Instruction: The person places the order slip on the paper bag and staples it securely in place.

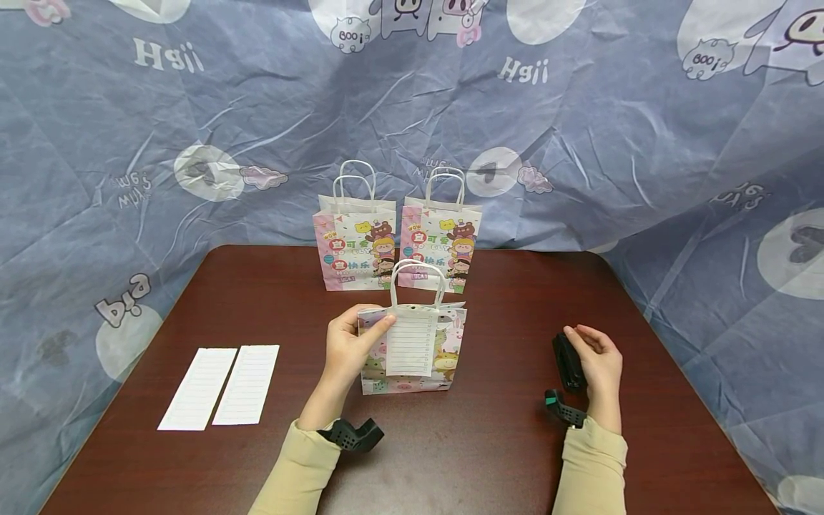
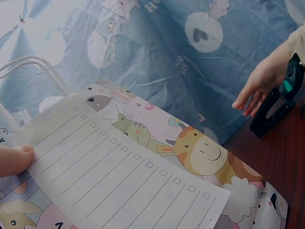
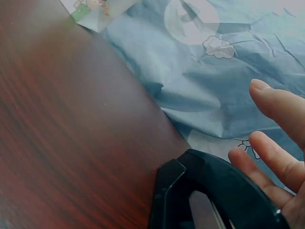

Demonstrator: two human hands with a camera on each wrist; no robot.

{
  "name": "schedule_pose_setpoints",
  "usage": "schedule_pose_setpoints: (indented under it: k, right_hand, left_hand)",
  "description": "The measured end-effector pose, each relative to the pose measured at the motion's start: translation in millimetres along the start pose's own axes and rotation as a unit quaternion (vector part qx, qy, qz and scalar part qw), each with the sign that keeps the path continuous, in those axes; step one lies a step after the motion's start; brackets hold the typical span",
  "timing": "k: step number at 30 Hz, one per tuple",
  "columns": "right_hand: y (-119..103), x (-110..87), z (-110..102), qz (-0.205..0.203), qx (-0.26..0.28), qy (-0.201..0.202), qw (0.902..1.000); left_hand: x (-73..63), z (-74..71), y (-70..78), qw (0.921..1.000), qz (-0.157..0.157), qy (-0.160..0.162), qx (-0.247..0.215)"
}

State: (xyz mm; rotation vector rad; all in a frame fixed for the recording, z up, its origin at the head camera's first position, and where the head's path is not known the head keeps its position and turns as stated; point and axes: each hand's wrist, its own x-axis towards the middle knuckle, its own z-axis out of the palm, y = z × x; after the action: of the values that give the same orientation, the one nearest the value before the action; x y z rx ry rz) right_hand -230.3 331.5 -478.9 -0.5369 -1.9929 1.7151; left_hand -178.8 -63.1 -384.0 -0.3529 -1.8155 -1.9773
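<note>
My left hand (image 1: 350,343) pinches a lined checklist slip (image 1: 410,345) against the front of a small paper gift bag (image 1: 449,343), thumb on top near the slip's upper left corner. Cartoon animals cover this bag, and its white twisted handles stand up above the slip. In the left wrist view the slip's row of small boxes (image 2: 137,156) runs along one edge. Over to the right, my right hand (image 1: 599,357) is beside a black stapler (image 1: 568,363). Its thumb and fingers (image 3: 274,157) are spread apart in the right wrist view, not wrapped round the stapler.
Two more gift bags, one at the left (image 1: 355,250) and one at the right (image 1: 440,247), stand upright at the table's back edge. Two lined slips (image 1: 197,390) lie side by side on the left of the brown table (image 1: 463,458). A blue printed cloth (image 1: 270,107) hangs behind.
</note>
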Motion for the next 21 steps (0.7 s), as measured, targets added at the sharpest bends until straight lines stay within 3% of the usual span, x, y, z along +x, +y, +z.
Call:
schedule_pose_setpoints:
  k: [6,21]
  right_hand:
    - [1.7,1.9,2.1,0.023,-0.014,0.001,0.9996]
    - [7.9,1.7,1.2,0.059,-0.086,-0.051,0.9932]
  left_hand:
    - [0.0,-0.1,-0.8,1.0,-0.002,-0.002,-0.003]
    - [-0.1,-0.2,-1.4,0.9999,-0.003,-0.002,-0.011]
